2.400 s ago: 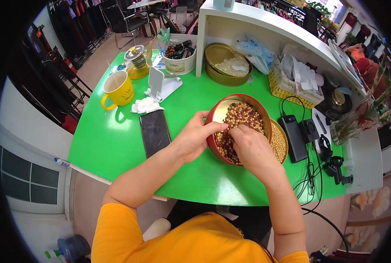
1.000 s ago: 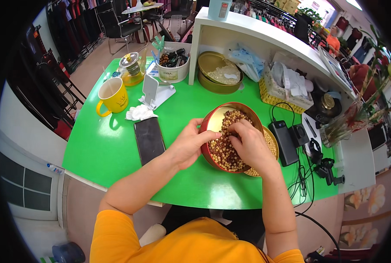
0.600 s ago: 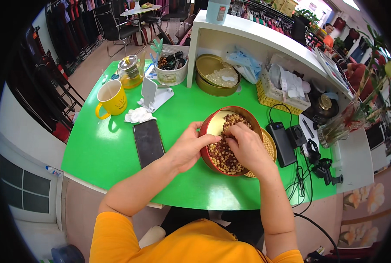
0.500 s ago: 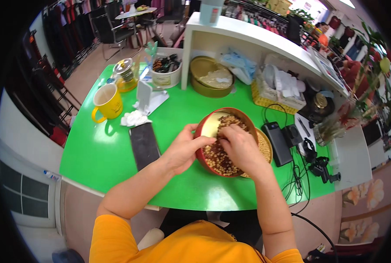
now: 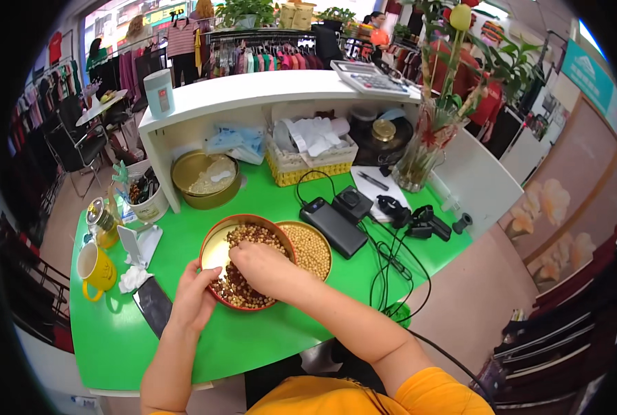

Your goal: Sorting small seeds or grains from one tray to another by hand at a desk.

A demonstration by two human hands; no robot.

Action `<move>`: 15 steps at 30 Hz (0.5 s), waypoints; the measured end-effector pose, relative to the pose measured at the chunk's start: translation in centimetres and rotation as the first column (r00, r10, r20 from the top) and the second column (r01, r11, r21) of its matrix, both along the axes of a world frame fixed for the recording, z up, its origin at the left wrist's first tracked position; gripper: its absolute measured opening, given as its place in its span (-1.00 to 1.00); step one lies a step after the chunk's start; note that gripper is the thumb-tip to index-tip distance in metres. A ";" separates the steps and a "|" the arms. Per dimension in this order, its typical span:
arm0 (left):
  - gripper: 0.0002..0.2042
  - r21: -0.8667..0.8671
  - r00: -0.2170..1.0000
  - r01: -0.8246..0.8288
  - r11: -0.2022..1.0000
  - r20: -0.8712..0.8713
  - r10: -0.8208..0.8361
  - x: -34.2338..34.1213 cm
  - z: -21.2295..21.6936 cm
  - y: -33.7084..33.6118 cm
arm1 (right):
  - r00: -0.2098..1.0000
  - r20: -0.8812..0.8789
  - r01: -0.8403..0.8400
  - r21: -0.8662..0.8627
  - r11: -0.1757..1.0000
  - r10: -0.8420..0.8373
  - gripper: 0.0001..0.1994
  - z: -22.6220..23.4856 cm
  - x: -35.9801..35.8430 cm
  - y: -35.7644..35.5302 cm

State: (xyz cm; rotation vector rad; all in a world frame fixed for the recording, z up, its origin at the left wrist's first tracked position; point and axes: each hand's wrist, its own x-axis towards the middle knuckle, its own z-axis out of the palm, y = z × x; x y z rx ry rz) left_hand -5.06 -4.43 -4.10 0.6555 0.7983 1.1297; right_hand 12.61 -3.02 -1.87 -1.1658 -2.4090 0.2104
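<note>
My left hand (image 5: 192,297) grips the left rim of a round red tin (image 5: 216,249), thumb over the edge and fingers outside. The tin has a pale gold inside and holds a mix of dark red-brown and pale beans (image 5: 249,296), with a bare patch of its bottom at the left. My right hand (image 5: 258,268) reaches into it, fingertips bunched down among the beans; whatever they pinch is hidden. Against the tin's right side, partly covered by it, sits a second round tin of pale yellow beans (image 5: 312,252).
On the green table (image 5: 239,353), a dark phone (image 5: 153,304), crumpled tissue (image 5: 135,278) and yellow mug (image 5: 96,268) lie to the left. A black power bank (image 5: 332,227) and cables (image 5: 391,266) are to the right. Behind stand a gold tin (image 5: 208,198), a basket (image 5: 312,166) and white shelf (image 5: 253,90).
The view has swung to the right, so the table shifts left in the picture. More of the second tin shows. Both hands remain at the red tin, the right one still in the beans.
</note>
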 end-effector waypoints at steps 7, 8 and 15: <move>-0.60 -0.011 1.000 -0.001 1.000 -0.021 0.001 0.5 0.1 0.2 | 0.999 0.025 0.027 -0.052 0.998 -0.026 -0.91 0.0 0.3 0.3; -0.61 -0.010 1.000 -0.007 1.000 -0.020 0.007 0.2 0.0 0.2 | 1.000 0.029 0.012 -0.027 1.000 -0.011 -0.90 0.0 0.3 0.3; -0.63 -0.013 1.000 0.003 1.000 -0.010 -0.003 0.2 0.0 0.5 | 0.999 0.020 0.027 -0.045 0.999 -0.026 -0.92 -0.4 0.2 0.7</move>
